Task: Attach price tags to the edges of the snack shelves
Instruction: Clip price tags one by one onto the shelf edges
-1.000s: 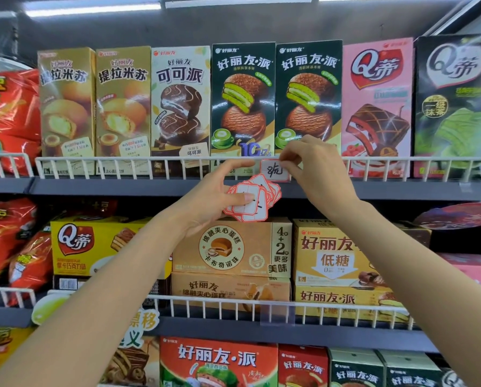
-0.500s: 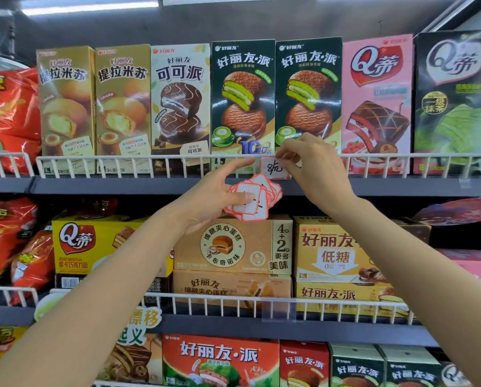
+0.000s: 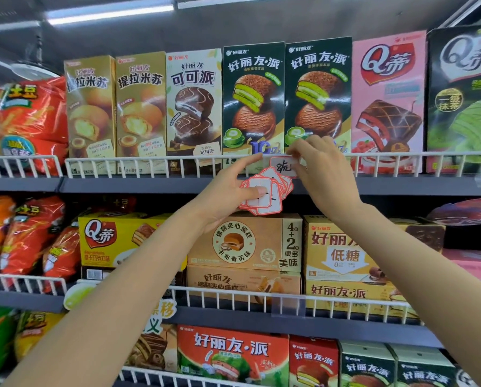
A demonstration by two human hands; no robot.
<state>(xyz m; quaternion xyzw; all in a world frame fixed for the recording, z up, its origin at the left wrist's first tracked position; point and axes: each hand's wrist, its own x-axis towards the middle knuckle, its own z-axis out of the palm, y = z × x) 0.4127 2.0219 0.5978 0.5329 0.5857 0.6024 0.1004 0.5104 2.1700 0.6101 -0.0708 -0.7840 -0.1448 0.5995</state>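
A white price tag with a red border and handwritten "8元" (image 3: pixel 284 166) sits against the white wire rail (image 3: pixel 161 159) of the upper snack shelf, in front of the green pie boxes (image 3: pixel 317 96). My right hand (image 3: pixel 321 170) pinches its top right corner at the rail. My left hand (image 3: pixel 228 191) holds a fanned stack of red-bordered price tags (image 3: pixel 264 195) just below, thumb pressed on the top one, index finger stretched up to the rail beside the tag.
The grey shelf edge (image 3: pixel 150 185) runs under the rail. Snack boxes fill the upper shelf; red chip bags (image 3: pixel 27 121) stand left. Lower shelves hold more boxes behind wire rails, one carrying a clear tag holder (image 3: pixel 288 307).
Both hands stay at the rail with the tag; my right fingers have shifted slightly on its top edge. The view has drifted a little.
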